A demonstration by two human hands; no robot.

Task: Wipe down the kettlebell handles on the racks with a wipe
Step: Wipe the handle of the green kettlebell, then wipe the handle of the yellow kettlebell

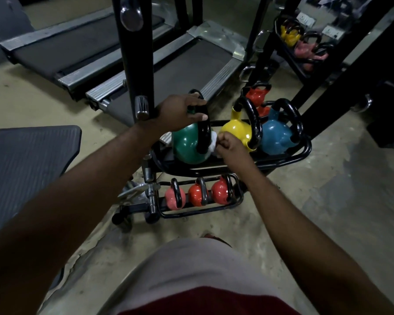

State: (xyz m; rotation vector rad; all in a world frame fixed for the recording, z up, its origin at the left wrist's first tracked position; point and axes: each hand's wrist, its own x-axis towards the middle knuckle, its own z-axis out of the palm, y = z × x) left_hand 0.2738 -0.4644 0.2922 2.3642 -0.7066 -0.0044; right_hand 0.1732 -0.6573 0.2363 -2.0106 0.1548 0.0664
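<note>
My left hand point(180, 112) curls over the top of the black handle point(204, 130) of the green kettlebell point(187, 147), steadying it at the left end of the rack's upper shelf point(282, 158). My right hand point(230, 144) is a closed fist bunching the white wipe point(213, 142), which is pressed against the lower right leg of that handle. A yellow kettlebell point(236, 131) sits just beside my right knuckles, with a blue kettlebell point(276, 138) at the shelf's right end. Three small red and pink kettlebells point(197, 195) line the lower shelf.
</note>
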